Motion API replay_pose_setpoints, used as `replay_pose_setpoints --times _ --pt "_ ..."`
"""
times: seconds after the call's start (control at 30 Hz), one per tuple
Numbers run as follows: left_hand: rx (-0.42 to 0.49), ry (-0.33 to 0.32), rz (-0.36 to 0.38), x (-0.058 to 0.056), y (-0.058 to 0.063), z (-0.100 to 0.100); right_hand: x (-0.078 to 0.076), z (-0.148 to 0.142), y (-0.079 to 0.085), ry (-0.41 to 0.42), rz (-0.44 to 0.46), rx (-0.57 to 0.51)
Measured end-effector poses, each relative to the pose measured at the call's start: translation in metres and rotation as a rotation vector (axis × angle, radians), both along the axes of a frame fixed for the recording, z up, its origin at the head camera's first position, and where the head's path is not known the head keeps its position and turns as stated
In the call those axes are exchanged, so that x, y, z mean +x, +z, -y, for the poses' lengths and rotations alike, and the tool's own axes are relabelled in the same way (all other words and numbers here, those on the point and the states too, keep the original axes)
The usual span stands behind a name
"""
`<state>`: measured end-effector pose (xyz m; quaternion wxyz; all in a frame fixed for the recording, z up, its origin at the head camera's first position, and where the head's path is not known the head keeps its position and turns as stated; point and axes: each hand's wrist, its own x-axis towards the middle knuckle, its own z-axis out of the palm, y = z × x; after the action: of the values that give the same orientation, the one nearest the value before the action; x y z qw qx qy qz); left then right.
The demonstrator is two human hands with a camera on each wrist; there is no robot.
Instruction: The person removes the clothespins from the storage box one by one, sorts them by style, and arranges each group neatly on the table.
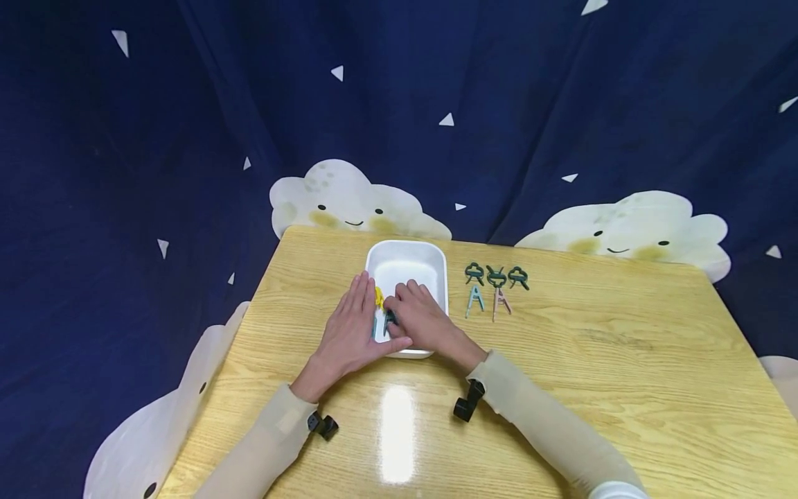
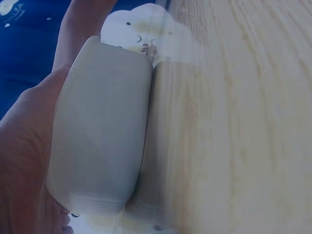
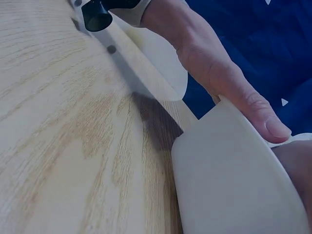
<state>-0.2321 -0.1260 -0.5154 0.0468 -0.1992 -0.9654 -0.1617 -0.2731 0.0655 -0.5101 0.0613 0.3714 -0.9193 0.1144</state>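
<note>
A white tray (image 1: pixel 408 251) stands on the wooden table with a yellow clip (image 1: pixel 379 298) inside by its left wall. My left hand (image 1: pixel 352 326) rests along the tray's left side with its fingers straight and its thumb across the near end. Inside the tray, my right hand (image 1: pixel 424 319) has its fingers curled and pinches a dark green clip (image 1: pixel 389 321), partly hidden by the fingers. In the left wrist view, the palm lies against the tray's outer wall (image 2: pixel 102 131). The right wrist view shows the tray's wall (image 3: pixel 234 170) hiding the right fingers.
Right of the tray, several clips lie on the table (image 1: pixel 592 360): dark green ones (image 1: pixel 497 278) in a row, with a light blue clothespin (image 1: pixel 475 301) and a pink clothespin (image 1: pixel 501 303) in front. A dark blue curtain (image 1: pixel 399 104) hangs behind the table.
</note>
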Motion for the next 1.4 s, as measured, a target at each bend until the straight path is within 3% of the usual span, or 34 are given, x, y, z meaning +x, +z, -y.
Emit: replay_pose_setpoints --times 0.3,0.5,0.67,0.9,1.4 --pt "-0.014 -0.005 -0.023 0.0005 0.0 0.0006 0.001 0.0006 0.0057 -0.147 0.073 0.022" --pt "0.0 -0.007 -0.004 0.0 0.0001 -0.0002 0.0013 -0.0009 0.0077 -0.133 0.084 0.146" --pt "0.0 -0.008 -0.011 -0.0007 0.0001 -0.0002 0.0007 -0.0012 0.0038 -0.081 0.023 0.163" --pt "-0.005 -0.004 -0.01 0.0004 -0.0001 -0.0001 0.0028 -0.002 0.0011 -0.084 -0.016 0.162" --pt "-0.014 0.003 -0.021 0.0003 -0.0007 -0.0005 0.0067 -0.002 0.001 -0.195 -0.015 0.036"
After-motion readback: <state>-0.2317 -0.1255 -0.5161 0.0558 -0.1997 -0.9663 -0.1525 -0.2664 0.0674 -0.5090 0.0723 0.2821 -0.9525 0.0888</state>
